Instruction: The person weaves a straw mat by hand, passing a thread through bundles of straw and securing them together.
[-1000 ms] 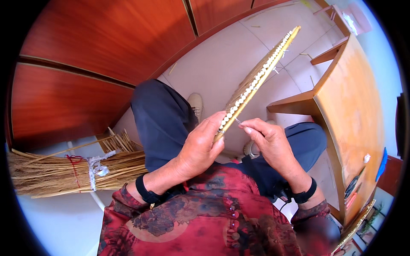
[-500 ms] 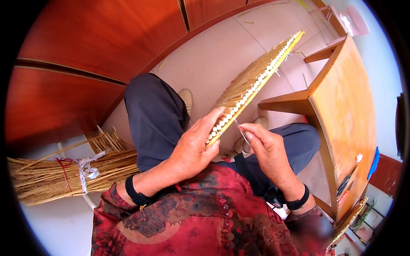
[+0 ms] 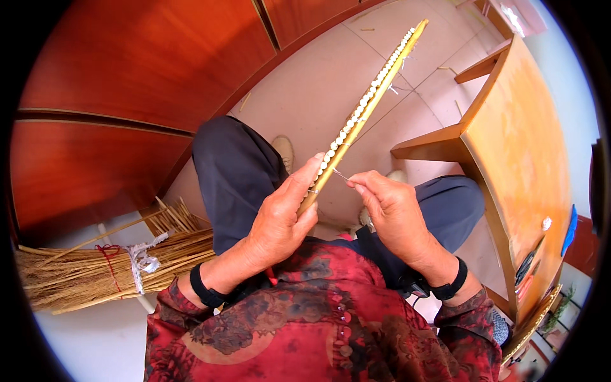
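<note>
Left hand (image 3: 280, 218) grips stalk panel (image 3: 359, 120); right hand (image 3: 394, 209) pinches possibly wire (image 3: 342, 175).

A person's left hand (image 3: 280, 216) gripped a row of pale-ended stalks (image 3: 350, 123) edged by a yellow rod (image 3: 376, 95) as the right hand (image 3: 396, 215) pinched a slender strand (image 3: 342, 176) beside it, between a tied straw bundle (image 3: 70, 270) and a wooden table (image 3: 522, 140).

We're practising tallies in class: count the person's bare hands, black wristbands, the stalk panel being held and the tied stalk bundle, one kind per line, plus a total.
Bare hands: 2, left hand and right hand
Black wristbands: 2, left wristband and right wristband
Held stalk panel: 1
Tied stalk bundle: 1
Total: 6
</note>
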Available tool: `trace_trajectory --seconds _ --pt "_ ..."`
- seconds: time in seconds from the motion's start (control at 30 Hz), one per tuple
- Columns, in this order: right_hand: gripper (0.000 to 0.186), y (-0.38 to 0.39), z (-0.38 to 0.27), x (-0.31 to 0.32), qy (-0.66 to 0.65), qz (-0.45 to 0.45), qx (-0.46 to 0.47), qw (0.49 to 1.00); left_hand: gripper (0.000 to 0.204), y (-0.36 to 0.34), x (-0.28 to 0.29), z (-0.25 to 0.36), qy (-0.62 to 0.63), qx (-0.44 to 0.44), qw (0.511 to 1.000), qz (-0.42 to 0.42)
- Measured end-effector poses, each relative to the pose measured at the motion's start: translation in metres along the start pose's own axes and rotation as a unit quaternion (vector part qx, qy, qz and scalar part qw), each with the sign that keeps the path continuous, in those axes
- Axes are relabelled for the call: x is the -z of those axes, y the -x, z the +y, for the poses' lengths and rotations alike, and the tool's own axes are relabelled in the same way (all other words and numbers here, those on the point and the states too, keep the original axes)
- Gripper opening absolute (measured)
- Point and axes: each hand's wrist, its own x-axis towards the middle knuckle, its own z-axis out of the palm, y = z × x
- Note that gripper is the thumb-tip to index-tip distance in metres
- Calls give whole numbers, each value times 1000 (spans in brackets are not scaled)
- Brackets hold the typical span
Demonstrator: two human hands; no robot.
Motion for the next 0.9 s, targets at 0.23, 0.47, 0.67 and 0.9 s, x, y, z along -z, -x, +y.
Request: trace_trajectory --seconds 0.23,0.47,0.67,0.9 --pt "9 -3 3 -4 3 -5 10 1000 63 4 1 -1 -5 0 1000 -3" --pt "11 -7 3 -5 7 -14 16 1000 64 4 0 -3 -5 -7 1000 6" --pt "9 -8 4 -12 -20 -15 19 1000 66 4 -5 -7 23 -38 999 -4" --pt "9 -9 -8 -12 -105 -47 -125 985 69 7 -9 -11 20 -51 998 4"
